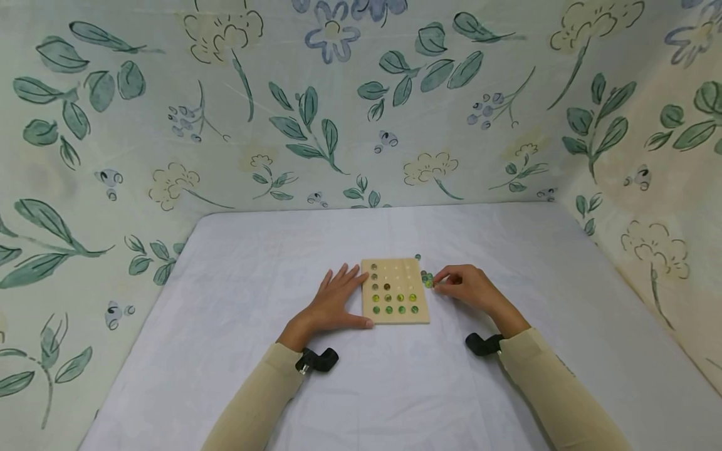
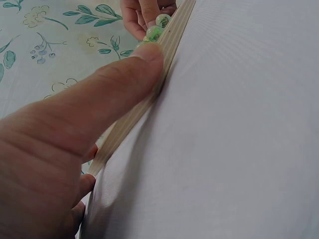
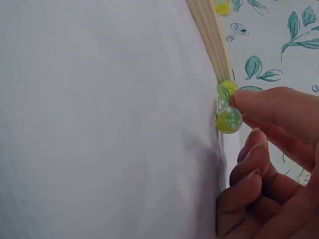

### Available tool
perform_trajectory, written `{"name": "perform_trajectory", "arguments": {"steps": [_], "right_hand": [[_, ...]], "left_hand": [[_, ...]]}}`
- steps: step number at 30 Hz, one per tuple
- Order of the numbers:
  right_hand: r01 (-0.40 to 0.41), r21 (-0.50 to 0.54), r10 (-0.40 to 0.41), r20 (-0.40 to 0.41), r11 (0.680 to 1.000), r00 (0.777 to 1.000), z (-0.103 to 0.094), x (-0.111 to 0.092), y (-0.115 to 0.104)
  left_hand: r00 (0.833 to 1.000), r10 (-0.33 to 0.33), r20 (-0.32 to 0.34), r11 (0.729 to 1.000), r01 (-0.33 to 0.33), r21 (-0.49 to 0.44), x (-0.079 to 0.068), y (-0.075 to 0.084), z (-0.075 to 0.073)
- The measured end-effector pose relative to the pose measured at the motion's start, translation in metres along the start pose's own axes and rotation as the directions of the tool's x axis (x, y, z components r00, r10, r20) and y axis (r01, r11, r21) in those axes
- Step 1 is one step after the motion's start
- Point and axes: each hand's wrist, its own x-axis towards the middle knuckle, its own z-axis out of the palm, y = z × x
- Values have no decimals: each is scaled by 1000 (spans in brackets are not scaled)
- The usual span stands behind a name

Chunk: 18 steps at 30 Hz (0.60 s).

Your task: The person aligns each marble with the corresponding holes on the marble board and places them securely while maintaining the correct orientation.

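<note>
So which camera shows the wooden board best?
The head view: it shows the wooden board from above, marbles and all. The left wrist view shows mainly its side, partly behind the left hand; the right wrist view, just a short strip.

No text, label or brand can be read; no numbers or signs.

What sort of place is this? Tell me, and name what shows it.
Probably an indoor staged recording corner: a floral backdrop rises behind and beside a white-covered table, and black devices sit at both wrists.
</note>
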Motion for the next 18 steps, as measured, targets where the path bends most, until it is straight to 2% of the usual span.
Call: {"name": "perform_trajectory", "arguments": {"steps": [7,18], "right_hand": [[16,19,-16,6,1000,1000,-1,-1,-3],[153,53,-154,7,987,988,5,4,-19]], "left_hand": [[1000,6,-3,1000,-6,-9,0,-1,2],[1000,13,-5,1000,-13,-12,1,-3,2]]}}
